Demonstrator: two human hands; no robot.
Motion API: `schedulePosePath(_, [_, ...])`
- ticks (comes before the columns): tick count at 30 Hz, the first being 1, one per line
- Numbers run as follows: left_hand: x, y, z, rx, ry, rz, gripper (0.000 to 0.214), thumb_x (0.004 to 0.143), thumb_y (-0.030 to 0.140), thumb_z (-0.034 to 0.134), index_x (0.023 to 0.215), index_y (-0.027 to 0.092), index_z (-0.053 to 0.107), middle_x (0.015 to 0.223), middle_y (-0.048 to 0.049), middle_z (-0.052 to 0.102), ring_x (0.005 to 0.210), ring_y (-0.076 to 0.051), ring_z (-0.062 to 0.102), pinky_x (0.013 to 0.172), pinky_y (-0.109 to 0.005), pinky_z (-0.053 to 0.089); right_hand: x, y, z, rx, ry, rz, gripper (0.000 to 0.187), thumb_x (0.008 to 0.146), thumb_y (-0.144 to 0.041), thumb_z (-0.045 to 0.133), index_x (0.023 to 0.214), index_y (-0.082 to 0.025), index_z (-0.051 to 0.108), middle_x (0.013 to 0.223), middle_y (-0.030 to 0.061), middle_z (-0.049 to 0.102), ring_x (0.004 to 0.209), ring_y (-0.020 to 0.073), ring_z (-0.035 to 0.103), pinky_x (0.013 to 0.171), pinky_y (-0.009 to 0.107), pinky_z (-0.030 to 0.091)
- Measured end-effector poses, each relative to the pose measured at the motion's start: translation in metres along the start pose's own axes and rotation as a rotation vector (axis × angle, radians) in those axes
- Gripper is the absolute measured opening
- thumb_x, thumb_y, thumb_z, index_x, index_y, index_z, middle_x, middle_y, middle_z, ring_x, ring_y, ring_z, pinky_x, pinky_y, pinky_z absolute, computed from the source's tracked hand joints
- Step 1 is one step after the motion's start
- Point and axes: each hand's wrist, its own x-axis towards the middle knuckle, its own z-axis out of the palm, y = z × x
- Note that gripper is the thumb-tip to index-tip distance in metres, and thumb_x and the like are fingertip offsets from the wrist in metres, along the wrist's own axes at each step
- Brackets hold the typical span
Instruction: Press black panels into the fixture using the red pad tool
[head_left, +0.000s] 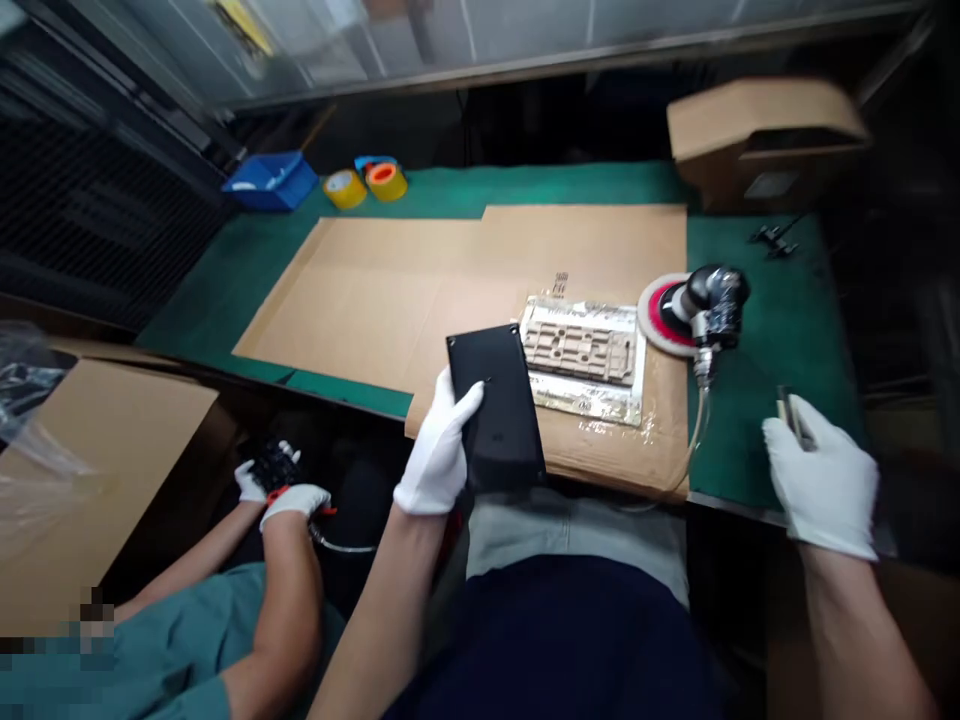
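Note:
My left hand, in a white glove, grips a flat black rectangular panel by its left edge, holding it over the near edge of the bench. My right hand, also gloved, is closed around a small dark slim tool at the right, above the green mat. Just beyond the panel lies a tan moulded jig plate on a foil-like sheet. A round sander with a red and white pad rests to the right of the jig, its hose running down toward me.
Large cardboard sheets cover the bench. Tape rolls and a blue tray sit at the back left, a cardboard box at the back right. A co-worker's gloved hands work on a small dark part at lower left.

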Motion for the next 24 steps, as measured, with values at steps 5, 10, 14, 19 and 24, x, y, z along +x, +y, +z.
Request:
schedulePosePath(5, [0.128,0.023,0.050,0.625,-0.720,0.205,0.064,0.088,0.033,0.074,0.148,0.020,0.055,0.151,-0.0077,0.058,0.136,-0.028,0.057,0.120,-0.040,0.042,0.045,0.003,0.043,-0.251,0.067,0.077,0.041,0.096,-0.023,0.055,0.134,-0.017,0.071,0.111,0.0146,0.068,0.092,0.0278,0.061,0.072,0.037,0.037])
schedulePosePath(10, [0.185,0.019,0.114,1.489,-0.960,0.369,0.051,0.087,0.033,0.075,0.137,0.030,0.068,0.135,-0.0024,0.070,0.123,-0.026,0.065,0.108,-0.034,0.049,0.035,0.002,0.061,-0.330,0.200,0.036,0.036,0.096,-0.024,0.052,0.125,-0.020,0.074,0.116,0.0128,0.068,0.094,0.0285,0.057,0.072,0.037,0.029])
schedulePosePath(14, [0.175,-0.016,0.116,1.766,-0.747,0.771,0.040,0.099,0.039,0.060,0.134,0.024,0.068,0.128,-0.0121,0.068,0.118,-0.031,0.064,0.103,-0.042,0.051,0.034,0.004,0.061,-0.295,0.189,0.025,0.035,0.096,-0.023,0.051,0.123,-0.021,0.074,0.117,0.0112,0.069,0.093,0.0269,0.057,0.075,0.037,0.032])
schedulePosePath(19, [0.157,-0.061,0.086,1.698,-0.518,0.984,0.048,0.109,0.041,0.035,0.147,0.020,0.053,0.151,-0.0132,0.054,0.143,-0.031,0.045,0.118,-0.050,0.039,0.037,-0.012,0.052,-0.246,0.204,0.030,0.036,0.099,-0.026,0.047,0.124,-0.019,0.073,0.124,0.0123,0.067,0.103,0.0300,0.058,0.088,0.042,0.038])
schedulePosePath(24, [0.163,-0.071,0.082,1.693,-0.477,0.965,0.048,0.108,0.044,0.038,0.150,0.024,0.050,0.156,-0.0114,0.050,0.147,-0.031,0.042,0.123,-0.054,0.032,0.086,-0.093,0.044,0.005,0.079,-0.095,0.063,0.099,-0.055,0.052,0.150,-0.019,0.048,0.128,0.0175,0.060,0.109,0.0310,0.062,0.089,0.038,0.047])
